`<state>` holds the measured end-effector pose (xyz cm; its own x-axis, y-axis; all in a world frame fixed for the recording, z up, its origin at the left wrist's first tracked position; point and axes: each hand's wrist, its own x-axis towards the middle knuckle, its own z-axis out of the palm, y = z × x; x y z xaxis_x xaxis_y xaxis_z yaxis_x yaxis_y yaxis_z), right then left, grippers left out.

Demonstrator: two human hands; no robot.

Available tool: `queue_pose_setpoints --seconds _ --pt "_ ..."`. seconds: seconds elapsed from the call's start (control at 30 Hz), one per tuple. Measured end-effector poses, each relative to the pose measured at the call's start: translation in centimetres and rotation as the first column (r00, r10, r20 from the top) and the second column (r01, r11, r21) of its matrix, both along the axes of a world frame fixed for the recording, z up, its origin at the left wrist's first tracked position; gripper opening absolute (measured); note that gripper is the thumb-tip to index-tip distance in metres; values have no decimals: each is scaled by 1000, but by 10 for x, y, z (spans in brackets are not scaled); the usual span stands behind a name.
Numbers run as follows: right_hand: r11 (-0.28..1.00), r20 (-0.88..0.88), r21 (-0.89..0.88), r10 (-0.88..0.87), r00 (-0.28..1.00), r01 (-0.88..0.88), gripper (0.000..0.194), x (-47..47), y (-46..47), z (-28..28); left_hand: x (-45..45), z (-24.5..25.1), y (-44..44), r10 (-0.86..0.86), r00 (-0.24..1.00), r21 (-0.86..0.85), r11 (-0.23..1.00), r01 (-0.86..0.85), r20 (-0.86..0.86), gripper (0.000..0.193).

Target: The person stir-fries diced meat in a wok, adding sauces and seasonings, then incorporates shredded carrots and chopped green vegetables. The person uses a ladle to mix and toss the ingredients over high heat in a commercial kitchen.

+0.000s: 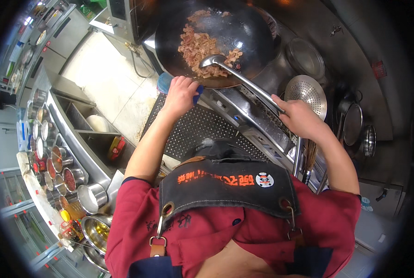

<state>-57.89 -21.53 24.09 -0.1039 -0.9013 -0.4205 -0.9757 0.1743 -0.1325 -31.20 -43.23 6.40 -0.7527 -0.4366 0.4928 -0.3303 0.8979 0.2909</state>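
Note:
A large dark wok [252, 45] lies before me at the top of the view, with sliced cooked meat [198, 47] in its near left part. My left hand [183, 91] grips a blue cloth [164, 82] at the wok's near left rim; the grip beneath the cloth is hidden. In my right hand [297, 116] is the long handle of a metal ladle [212, 60]. The ladle's bowl rests on or just above the meat, tilted, and its handle crosses the wok's near right rim.
Right of the wok are a perforated strainer [306, 92], a round metal lid or pan [305, 58] and a bamboo brush [310, 154]. Several steel seasoning pots [91, 198] and an oil basin [95, 232] stand on the left counter. A perforated black mat [189, 133] covers floor below the wok.

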Motion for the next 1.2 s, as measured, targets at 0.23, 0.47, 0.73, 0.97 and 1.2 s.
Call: queue_pose_setpoints --seconds 0.23,0.47,0.73,0.97,1.2 --pt "922 36 -343 -178 983 180 54 17 -83 -105 9 -5 9 50 997 -48 997 -53 -62 28" --pt "868 132 -417 -236 963 269 58 31 -154 -119 11 -9 27 248 956 -11 967 -253 -155 40" --pt "946 80 -321 62 995 -33 59 -30 3 -26 12 -16 45 351 901 29 934 -356 -257 44" --pt "973 38 -224 63 997 -53 56 -37 -49 -47 16 -8 68 385 884 135 923 -361 -265 49" --pt "941 391 -254 -113 913 225 56 -41 -103 -121 94 40 109 682 686 520 694 -499 -252 52"
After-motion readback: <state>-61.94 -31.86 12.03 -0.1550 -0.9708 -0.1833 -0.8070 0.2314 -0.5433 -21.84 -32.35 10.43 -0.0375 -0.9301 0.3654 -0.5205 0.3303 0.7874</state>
